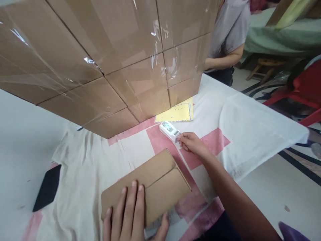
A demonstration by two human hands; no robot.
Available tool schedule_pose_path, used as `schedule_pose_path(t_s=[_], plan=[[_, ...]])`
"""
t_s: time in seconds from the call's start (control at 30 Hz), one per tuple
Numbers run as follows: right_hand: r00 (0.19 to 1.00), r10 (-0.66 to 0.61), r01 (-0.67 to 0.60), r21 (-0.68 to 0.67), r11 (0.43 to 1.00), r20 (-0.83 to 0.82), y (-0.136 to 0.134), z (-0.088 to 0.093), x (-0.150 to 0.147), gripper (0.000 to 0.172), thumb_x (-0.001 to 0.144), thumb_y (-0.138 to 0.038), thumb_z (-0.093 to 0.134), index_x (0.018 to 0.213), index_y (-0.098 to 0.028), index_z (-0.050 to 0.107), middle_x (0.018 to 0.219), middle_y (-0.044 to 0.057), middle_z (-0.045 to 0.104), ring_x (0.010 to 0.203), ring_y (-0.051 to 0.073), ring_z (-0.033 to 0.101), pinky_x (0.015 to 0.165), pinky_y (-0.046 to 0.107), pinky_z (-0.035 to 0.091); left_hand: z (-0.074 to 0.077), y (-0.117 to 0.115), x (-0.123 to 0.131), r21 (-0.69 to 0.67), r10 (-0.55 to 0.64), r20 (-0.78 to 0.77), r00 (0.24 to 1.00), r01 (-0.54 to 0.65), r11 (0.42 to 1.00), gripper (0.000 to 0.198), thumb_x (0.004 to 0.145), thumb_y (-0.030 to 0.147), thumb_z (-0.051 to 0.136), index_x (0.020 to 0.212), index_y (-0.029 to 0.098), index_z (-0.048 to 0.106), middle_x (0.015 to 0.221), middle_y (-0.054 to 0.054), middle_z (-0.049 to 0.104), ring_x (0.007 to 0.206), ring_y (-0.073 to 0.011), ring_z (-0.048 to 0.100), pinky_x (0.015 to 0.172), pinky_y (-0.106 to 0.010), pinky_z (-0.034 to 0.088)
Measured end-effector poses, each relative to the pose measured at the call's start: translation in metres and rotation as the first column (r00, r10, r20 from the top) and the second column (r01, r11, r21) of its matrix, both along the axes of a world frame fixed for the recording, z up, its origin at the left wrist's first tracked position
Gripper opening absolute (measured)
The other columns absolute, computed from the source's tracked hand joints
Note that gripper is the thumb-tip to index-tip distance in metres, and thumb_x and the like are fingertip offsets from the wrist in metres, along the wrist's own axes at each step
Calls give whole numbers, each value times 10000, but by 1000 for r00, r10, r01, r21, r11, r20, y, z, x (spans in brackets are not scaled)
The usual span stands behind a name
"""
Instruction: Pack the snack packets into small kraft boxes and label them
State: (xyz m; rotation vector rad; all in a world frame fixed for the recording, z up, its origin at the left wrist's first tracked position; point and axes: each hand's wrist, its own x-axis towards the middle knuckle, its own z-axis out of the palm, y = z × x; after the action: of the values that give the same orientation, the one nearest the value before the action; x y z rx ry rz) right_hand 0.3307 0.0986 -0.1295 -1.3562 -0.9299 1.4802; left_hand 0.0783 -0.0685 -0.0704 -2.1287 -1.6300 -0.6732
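A closed brown cardboard box [160, 177] lies near the front of the cloth-covered table. My left hand [132, 214] rests on its near left part, fingers apart and flat, thumb at the near edge. Beyond the box is a small white box [169, 131] with a printed picture on top. The fingertips of my right hand [188, 142] are pinched at its right end. Just behind the white box lies a yellow sheet [174, 113] with a blue wavy outline, partly under the stacked cartons.
A tall stack of taped brown cartons [140, 73] fills the back of the table [245, 124]. A black flat object [47, 187] lies at the left. Behind the stack is a person in a grey shirt [230, 33]; a red chair [301, 93] is at the right.
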Motion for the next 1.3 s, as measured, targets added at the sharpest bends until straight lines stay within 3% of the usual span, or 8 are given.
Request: schedule_pose_path(t_s=[0.27,0.43,0.57,0.63,0.8,0.93,1.1,1.3], plan=[[989,-43,76,244,967,-138,-29,30,-8,233,722,-375,686,817,-170,630,583,-43,598,392,42,291,420,214,177,-5,35,6,109,-81,5,997,80,991,867,856,507,676,1612,200,384,1514,-131,582,1280,-383,636,1184,-514,338],[992,-18,59,345,937,-122,-71,50,-21,324,813,-500,713,859,-187,640,559,-49,545,419,70,308,434,228,208,-6,34,4,177,-133,-6,991,132,975,695,910,453,627,1519,138,513,1463,-178,621,1268,-394,648,1175,-550,355],[982,-178,183,526,830,-61,-117,59,-28,308,908,-522,671,918,-214,670,614,-23,561,527,128,475,496,254,341,-2,32,-5,126,-207,-1,978,205,971,463,958,388,584,1364,179,662,1405,-150,674,1293,-356,647,1198,-540,372],[985,-174,154,597,788,-25,-141,63,-33,278,959,-500,626,963,-229,687,641,-11,586,553,144,517,514,267,378,7,31,-7,105,-248,30,968,244,964,425,963,386,589,1321,179,692,1380,-153,689,1288,-358,653,1190,-560,396],[996,4,-69,730,680,90,-195,76,-52,203,1019,-384,573,1015,-235,711,695,4,640,605,148,593,566,269,438,47,4,1,69,-453,395,799,466,882,386,988,342,589,1337,201,675,1362,-105,707,1302,-277,654,1146,-493,504],[978,114,-207,755,622,174,-219,87,-63,186,1038,-306,552,954,-226,698,727,1,652,656,138,602,632,264,453,67,-32,8,-24,-439,632,639,582,813,416,940,360,686,1327,209,680,1386,-93,695,1303,-252,654,1109,-410,552],[966,157,-259,775,576,205,-229,104,-72,203,1041,-272,544,889,-217,667,733,-9,639,657,127,573,619,252,419,78,-58,0,54,-448,695,562,581,812,241,911,303,730,1129,204,754,1313,-102,738,1258,-263,684,1112,-429,548],[960,172,-279,778,563,220,-227,109,-85,267,1046,-274,523,821,-203,646,753,-5,630,685,122,561,648,253,417,85,-62,-4,133,-502,663,556,572,809,68,907,210,730,956,229,774,1184,-63,788,1177,-220,716,1052,-403,568]])
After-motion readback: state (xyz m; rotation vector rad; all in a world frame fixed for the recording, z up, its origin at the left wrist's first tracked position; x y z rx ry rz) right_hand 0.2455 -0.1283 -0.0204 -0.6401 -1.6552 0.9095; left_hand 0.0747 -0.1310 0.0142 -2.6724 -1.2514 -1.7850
